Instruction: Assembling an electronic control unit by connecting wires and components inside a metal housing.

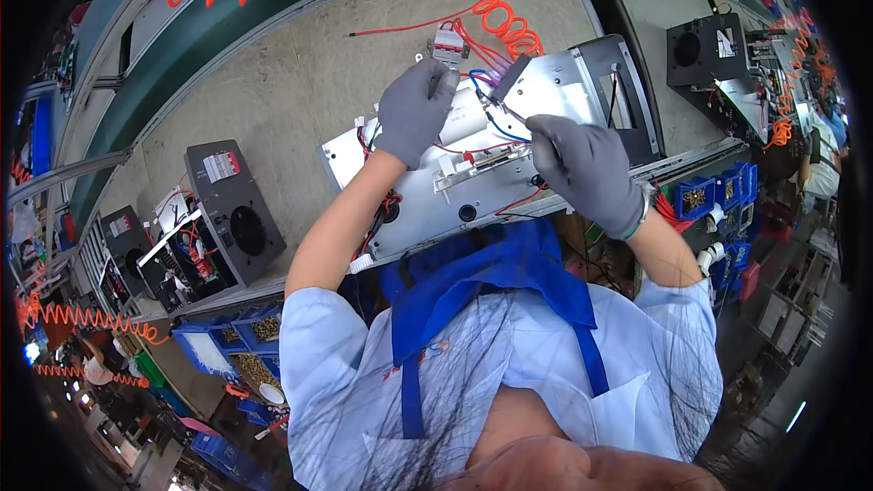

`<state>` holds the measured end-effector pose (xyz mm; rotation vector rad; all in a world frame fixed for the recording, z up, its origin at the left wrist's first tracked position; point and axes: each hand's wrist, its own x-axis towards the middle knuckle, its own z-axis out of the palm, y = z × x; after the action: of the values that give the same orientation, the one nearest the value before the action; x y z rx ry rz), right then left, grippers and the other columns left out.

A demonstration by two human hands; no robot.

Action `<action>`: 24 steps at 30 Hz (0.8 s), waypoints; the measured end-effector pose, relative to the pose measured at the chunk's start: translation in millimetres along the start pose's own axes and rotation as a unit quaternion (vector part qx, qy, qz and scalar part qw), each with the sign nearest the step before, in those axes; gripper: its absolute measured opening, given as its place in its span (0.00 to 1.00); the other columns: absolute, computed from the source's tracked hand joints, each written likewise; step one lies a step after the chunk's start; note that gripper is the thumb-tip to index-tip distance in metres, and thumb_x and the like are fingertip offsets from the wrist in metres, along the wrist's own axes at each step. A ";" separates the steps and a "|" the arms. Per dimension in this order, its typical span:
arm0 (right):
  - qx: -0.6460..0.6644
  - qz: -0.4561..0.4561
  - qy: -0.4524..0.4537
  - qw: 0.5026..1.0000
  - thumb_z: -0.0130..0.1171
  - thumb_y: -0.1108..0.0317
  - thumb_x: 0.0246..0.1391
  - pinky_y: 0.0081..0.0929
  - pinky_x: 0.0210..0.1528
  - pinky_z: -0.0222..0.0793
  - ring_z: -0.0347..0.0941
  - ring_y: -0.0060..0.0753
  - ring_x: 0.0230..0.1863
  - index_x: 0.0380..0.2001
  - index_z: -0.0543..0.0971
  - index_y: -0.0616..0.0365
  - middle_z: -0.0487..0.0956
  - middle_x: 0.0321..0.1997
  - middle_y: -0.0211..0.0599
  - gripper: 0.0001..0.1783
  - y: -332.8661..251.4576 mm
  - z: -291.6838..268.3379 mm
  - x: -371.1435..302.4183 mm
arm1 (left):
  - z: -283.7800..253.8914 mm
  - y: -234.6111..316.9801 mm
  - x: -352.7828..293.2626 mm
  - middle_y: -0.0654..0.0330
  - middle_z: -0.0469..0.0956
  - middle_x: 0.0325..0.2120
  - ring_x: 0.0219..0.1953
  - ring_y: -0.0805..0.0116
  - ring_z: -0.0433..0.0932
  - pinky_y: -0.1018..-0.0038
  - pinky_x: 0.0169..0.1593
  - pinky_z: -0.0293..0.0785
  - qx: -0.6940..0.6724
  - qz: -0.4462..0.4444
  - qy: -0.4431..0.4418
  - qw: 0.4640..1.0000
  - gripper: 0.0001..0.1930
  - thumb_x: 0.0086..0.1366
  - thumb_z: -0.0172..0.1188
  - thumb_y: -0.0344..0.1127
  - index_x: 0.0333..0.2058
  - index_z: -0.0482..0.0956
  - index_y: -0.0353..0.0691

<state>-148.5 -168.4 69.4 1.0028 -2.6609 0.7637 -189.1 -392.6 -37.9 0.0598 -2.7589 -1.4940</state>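
Observation:
A metal chassis panel (400, 205) lies on the bench before me, fitted with wires and parts. My left hand (416, 111), in a grey glove, is closed over its left half; what its fingers pinch is hidden. Just beyond the fingertips is a grey breaker-like block (447, 44) with red wires. In my gloved right hand (589, 168) is a thin-shafted tool (514, 114), its handle hidden. The tool's tip points at blue and dark wires beside a black block (511, 78). Between the hands lies a white cylinder (466, 120), partly covered.
Coiled orange hoses (491, 0) hang over the bench's far side. Black-panelled units stand left (235, 218) and right (696, 50). Blue bins of small parts sit below the bench edge at left (264, 327) and right (696, 197). A dark gap (605, 0) divides the bench top.

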 end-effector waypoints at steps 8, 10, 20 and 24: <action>0.003 0.019 0.022 1.000 0.63 0.71 0.49 0.30 0.35 0.74 0.80 0.33 0.33 0.44 0.76 0.57 0.81 0.38 0.35 0.16 -9.8 24.9 -30.8 | -2.9 0.9 1.5 0.53 0.80 0.27 0.29 0.64 0.79 0.69 0.37 0.74 0.032 0.007 -0.025 0.999 0.17 0.64 0.58 0.48 0.38 0.80 0.37; 0.004 0.025 0.002 1.000 0.62 0.71 0.50 0.30 0.36 0.74 0.80 0.34 0.34 0.45 0.75 0.57 0.81 0.39 0.35 0.17 -12.8 23.3 -33.4 | -6.2 5.2 4.7 0.52 0.80 0.26 0.29 0.63 0.79 0.68 0.38 0.73 0.073 0.025 -0.054 0.996 0.19 0.64 0.57 0.50 0.38 0.81 0.37; 0.064 0.105 0.002 0.992 0.58 0.67 0.55 0.38 0.22 0.69 0.74 0.45 0.19 0.38 0.73 0.58 0.76 0.20 0.44 0.10 -4.4 17.9 37.6 | 14.3 4.6 35.1 0.52 0.80 0.26 0.29 0.56 0.79 0.64 0.36 0.73 0.016 0.040 -0.176 0.983 0.16 0.61 0.58 0.47 0.32 0.83 0.40; 0.126 0.139 -0.003 0.982 0.50 0.59 0.59 0.43 0.26 0.68 0.74 0.46 0.21 0.26 0.74 0.60 0.74 0.17 0.44 0.15 28.8 35.2 93.4 | 17.8 -5.5 35.2 0.51 0.80 0.26 0.29 0.56 0.78 0.64 0.37 0.73 -0.012 0.129 -0.161 0.978 0.15 0.60 0.58 0.45 0.32 0.83 0.38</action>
<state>-237.7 -220.9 61.1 0.6858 -2.7946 1.1797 -224.5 -382.0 -52.8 -0.5663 -2.8359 -1.5849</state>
